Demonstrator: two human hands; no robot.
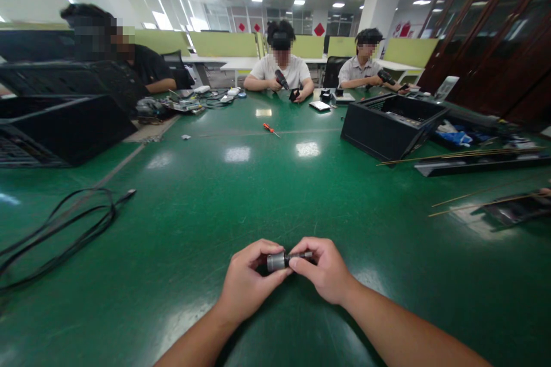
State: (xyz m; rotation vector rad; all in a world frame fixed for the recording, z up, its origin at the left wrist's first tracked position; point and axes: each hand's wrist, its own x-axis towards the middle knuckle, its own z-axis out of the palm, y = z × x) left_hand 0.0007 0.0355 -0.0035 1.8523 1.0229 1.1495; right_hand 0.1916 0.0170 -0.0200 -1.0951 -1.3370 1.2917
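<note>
Just above the near part of the green table (258,195), both my hands hold one small grey metal part. It has a wide cylinder (276,262) at its left end and a thinner, dark ridged shaft (301,256) at its right end. My left hand (249,275) grips the cylinder between thumb and fingers. With thumb and fingertips my right hand (325,269) pinches the shaft, whose tip sticks out to the right. The part lies roughly level. Its exact kind is too small to make out.
Black computer cases stand at left (99,129) and right (379,129). A red-handled screwdriver (268,128) lies mid-table, a black cable (92,232) at left. Thin rods (456,155) and metal strips lie at right. Three people sit opposite; two hold power drills (282,79).
</note>
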